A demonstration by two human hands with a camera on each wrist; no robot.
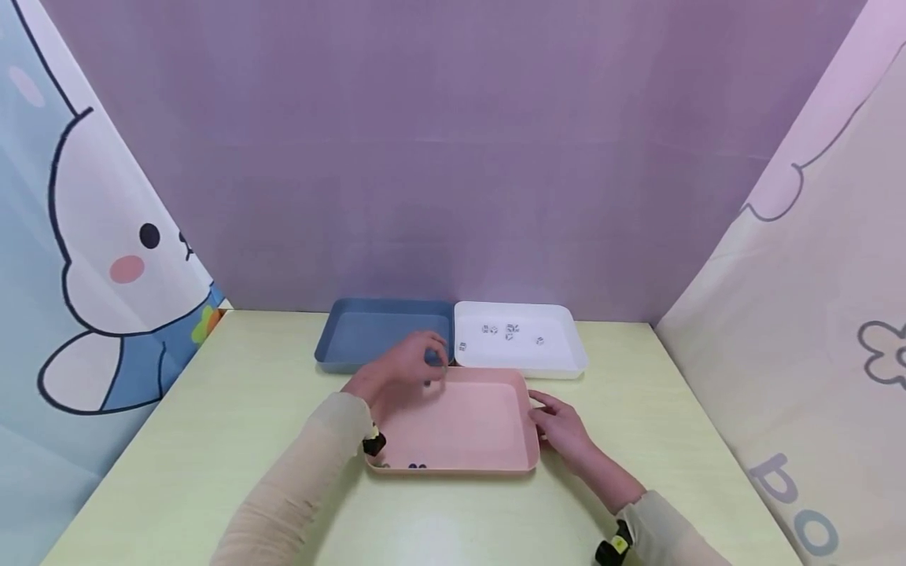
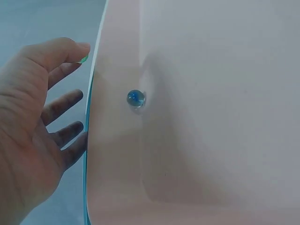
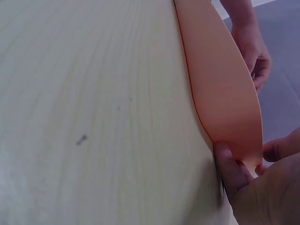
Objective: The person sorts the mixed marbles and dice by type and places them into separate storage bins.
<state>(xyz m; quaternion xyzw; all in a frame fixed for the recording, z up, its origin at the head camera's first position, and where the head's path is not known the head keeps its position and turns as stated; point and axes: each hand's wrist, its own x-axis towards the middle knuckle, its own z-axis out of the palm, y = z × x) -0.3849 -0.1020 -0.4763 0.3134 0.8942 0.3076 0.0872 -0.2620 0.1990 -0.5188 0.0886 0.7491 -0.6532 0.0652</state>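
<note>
My left hand [image 1: 418, 358] is over the far left part of the pink tray [image 1: 481, 420], near the blue tray's corner. Its thumb and forefinger pinch a small green piece [image 2: 84, 59], mostly hidden by the fingertips; it looks like a glass marble. A clear marble with a blue core [image 2: 135, 99] lies in the pink tray, against its side. Dark marbles [image 1: 418, 466] sit along the tray's near edge. At the tray's right side, my right hand [image 1: 562, 424] grips the wall, with fingers low on the outside and the thumb near the rim [image 3: 260, 126].
Behind the pink tray stand a blue tray [image 1: 375, 322] on the left and a white tray [image 1: 559, 362] on the right. Several small clear pieces with dark marks [image 1: 510, 336] lie in the white one. All rest on a pale wooden table [image 1: 248, 393] before a purple curtain.
</note>
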